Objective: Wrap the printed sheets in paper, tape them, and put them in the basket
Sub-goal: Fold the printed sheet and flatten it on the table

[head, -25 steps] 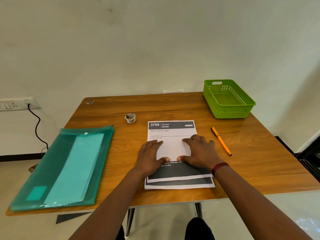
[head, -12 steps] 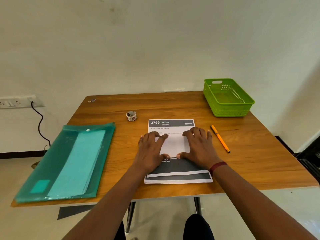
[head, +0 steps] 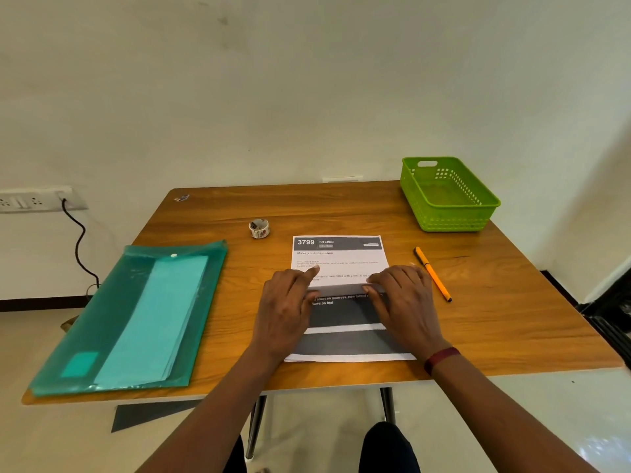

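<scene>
The printed sheets [head: 338,257] lie stacked in the middle of the wooden table [head: 505,302], the top one headed "3799 KITCHEN". My left hand [head: 285,308] and my right hand [head: 404,305] rest on the stack side by side. Their fingertips pinch a narrow raised fold of the top sheet that runs across its middle. Below the fold the dark printed part shows, with a second sheet's edge under it. The empty green basket [head: 450,218] stands at the far right corner. A small roll of patterned tape [head: 259,228] sits just beyond the sheets to the left.
A teal plastic folder [head: 136,315] with paper inside lies on the table's left side, reaching the near edge. An orange pen [head: 433,274] lies right of the sheets. A wall socket [head: 34,199] with a black cable is at the left.
The white flap that lay flat between my hands has shrunk to a thin raised strip, and lines of text beyond it are uncovered. Both hands stayed on the sheets.
</scene>
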